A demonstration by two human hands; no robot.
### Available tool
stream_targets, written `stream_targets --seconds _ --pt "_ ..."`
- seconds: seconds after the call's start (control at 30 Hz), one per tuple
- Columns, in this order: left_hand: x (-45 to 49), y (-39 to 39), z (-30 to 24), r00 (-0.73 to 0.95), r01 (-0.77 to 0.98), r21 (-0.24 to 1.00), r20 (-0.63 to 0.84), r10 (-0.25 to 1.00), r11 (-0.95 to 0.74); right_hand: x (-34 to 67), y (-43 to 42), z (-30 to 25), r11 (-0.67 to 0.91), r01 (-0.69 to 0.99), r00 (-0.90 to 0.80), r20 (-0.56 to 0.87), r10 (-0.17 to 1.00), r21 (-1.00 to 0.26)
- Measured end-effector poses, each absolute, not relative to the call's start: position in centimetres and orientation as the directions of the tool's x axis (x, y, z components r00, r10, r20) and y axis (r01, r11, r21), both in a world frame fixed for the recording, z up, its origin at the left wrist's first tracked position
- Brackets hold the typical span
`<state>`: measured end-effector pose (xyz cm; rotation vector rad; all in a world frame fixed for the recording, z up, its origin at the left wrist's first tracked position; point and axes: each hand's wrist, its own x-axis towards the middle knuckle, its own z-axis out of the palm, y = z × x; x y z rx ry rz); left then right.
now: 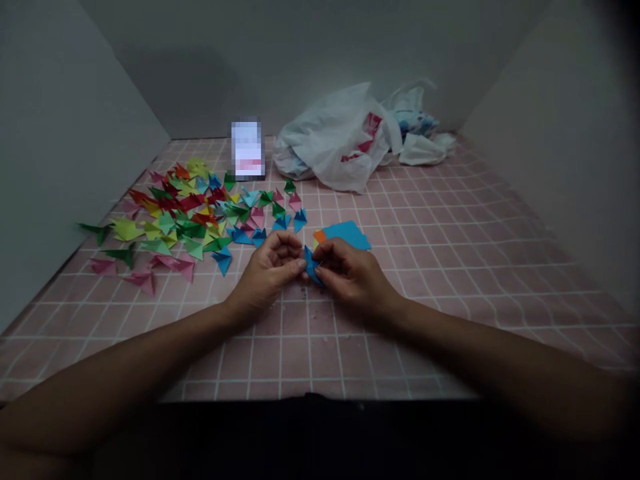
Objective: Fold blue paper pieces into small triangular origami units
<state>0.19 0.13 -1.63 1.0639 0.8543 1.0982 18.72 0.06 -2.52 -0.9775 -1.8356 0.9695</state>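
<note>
Both my hands meet over the pink checked tablecloth [450,267] at the middle of the table. My left hand [267,270] and my right hand [353,273] each pinch a small folded blue paper piece [311,265] between fingertips and thumbs. Just behind my right hand lies a small stack of paper sheets [345,235], blue on top with an orange edge showing. To the left spreads a pile of folded paper triangles [190,213] in red, green, yellow, pink and blue.
A crumpled white plastic bag [340,143] lies at the back centre, with another white bag [420,133] to its right. A small upright blurred card or phone [247,150] stands at the back. Grey walls enclose the table on three sides.
</note>
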Motion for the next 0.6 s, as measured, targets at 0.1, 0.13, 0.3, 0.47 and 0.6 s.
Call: stream_targets --seconds 0.1,0.13,0.3,0.47,0.6 --pt "0.19 0.03 -1.54 0.254 -0.23 0.969 -0.033 0.967 0.094 18.58 -0.19 -2.42 0.437 0.291 -0.352 0.329 0.876 -0.851" --pt "0.21 0.0 -1.5 0.253 -0.217 0.972 -0.035 0.967 0.092 18.52 -0.26 -2.41 0.436 0.294 -0.347 0.33 0.878 -0.85" --pt "0.31 -0.07 -1.37 0.271 -0.189 0.978 -0.038 0.962 0.092 18.35 -0.4 -2.45 0.422 0.28 -0.33 0.326 0.886 -0.862" --pt "0.21 -0.02 -1.47 0.272 -0.173 0.982 -0.027 0.962 0.076 18.51 -0.2 -2.5 0.425 0.268 -0.338 0.329 0.882 -0.865" --pt "0.17 -0.07 -1.57 0.307 -0.158 0.985 -0.019 0.952 0.071 18.57 -0.22 -2.55 0.436 0.282 -0.352 0.33 0.876 -0.855"
